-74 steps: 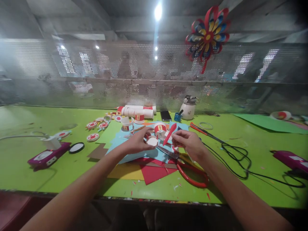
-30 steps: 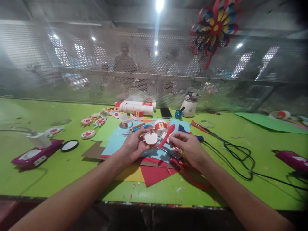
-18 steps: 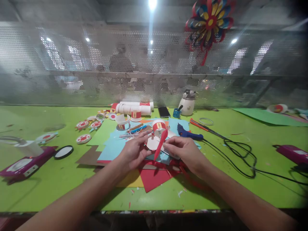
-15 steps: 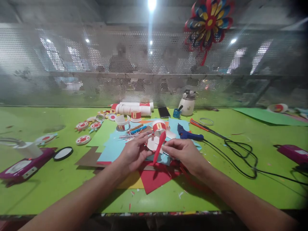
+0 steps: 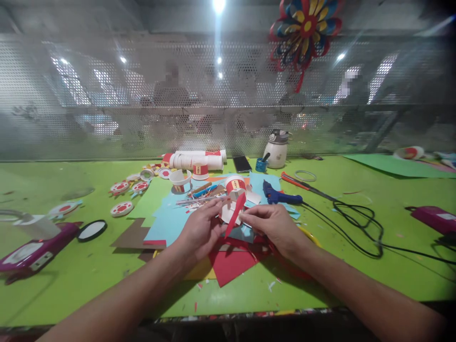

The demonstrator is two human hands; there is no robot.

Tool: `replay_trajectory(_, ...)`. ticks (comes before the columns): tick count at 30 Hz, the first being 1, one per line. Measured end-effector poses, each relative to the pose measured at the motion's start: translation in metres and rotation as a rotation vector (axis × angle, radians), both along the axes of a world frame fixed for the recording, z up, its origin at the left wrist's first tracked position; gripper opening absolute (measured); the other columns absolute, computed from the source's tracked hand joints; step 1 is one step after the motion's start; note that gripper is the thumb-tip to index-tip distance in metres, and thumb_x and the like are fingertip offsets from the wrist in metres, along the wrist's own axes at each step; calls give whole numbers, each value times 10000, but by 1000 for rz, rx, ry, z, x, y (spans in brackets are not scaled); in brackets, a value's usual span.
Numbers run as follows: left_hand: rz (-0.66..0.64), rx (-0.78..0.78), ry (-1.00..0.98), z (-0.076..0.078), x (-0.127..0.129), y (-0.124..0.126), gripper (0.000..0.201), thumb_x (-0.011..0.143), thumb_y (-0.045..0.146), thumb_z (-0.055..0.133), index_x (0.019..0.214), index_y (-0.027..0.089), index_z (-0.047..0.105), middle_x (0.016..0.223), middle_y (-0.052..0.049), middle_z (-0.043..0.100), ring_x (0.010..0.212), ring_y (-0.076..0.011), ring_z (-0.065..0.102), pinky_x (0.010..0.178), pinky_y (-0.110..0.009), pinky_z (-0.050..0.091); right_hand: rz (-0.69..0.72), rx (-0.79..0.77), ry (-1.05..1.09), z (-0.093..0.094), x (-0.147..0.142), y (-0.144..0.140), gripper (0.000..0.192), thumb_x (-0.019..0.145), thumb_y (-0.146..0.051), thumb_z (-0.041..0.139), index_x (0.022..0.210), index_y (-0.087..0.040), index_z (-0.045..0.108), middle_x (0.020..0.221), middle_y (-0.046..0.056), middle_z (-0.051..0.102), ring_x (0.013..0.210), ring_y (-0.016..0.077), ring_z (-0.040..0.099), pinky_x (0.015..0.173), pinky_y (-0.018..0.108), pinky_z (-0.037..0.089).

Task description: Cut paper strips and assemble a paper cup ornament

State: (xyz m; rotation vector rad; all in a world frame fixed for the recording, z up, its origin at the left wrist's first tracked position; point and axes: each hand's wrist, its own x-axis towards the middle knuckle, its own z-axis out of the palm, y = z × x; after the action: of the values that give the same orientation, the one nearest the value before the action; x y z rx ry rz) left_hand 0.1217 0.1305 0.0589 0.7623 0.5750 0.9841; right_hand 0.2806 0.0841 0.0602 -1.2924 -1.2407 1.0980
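My left hand (image 5: 204,225) is closed around the edge of a white cut paper cup piece (image 5: 227,213), low over the heap of coloured paper. Across the front of that piece slants a red paper strip (image 5: 236,214). My right hand (image 5: 276,225) pinches at the strip's right side, thumb against fingers. A thin, shiny sliver shows beneath those fingertips, too small to name. Just behind both hands sits a red and white paper cup (image 5: 235,184). A blue glue gun (image 5: 281,194) lies to the right of it.
Blue paper (image 5: 166,230) and red paper (image 5: 233,266) lie under the hands. A black cable (image 5: 342,237) loops at right. Further left are round paw-print pieces (image 5: 121,209) and a purple power strip (image 5: 39,249). A bottle (image 5: 276,151) and phone (image 5: 242,164) stand and lie behind.
The red strip's lower end sits slightly higher and tilts more. My fingers keep their grip, while the whole view has shifted a little.
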Motion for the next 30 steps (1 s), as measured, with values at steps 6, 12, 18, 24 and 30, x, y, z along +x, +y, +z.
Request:
replay_trajectory(6,-16,-16,-21,2,2,-5,121,850,137,517,915,116,617,939,-126,653,841,-200,655,809,-358,545,-2,1,98,-5,-1,5,231,645,-384,761,691,-157,753,469,-24,521,429,66,358,401,216,268)
replay_trajectory(12,-6,-1,16,2,3,-6,82,845,134,512,868,151,589,935,-113,644,880,-211,647,798,-366,541,18,-13,87,-6,-2,5,184,651,-355,760,692,-176,773,527,9,607,481,100,477,449,241,350)
replay_trajectory(18,-5,-24,29,1,2,-5,55,824,123,541,843,147,586,907,-105,649,818,-196,654,773,-348,546,41,7,80,-7,-1,7,173,673,-362,745,682,-191,769,588,21,653,497,101,497,455,235,364)
replay_trajectory(24,-39,18,60,4,-1,-7,70,819,164,585,887,153,595,944,-87,665,776,-169,660,712,-311,553,-4,-25,82,-5,1,4,235,659,-389,752,735,-166,762,561,-1,627,442,66,410,427,213,305)
replay_trajectory(30,-40,47,96,6,-1,-10,134,824,187,605,957,166,607,984,-87,687,773,-162,664,692,-293,556,-33,78,-28,-1,2,2,227,709,-393,714,734,-171,755,633,16,661,514,94,459,486,231,341)
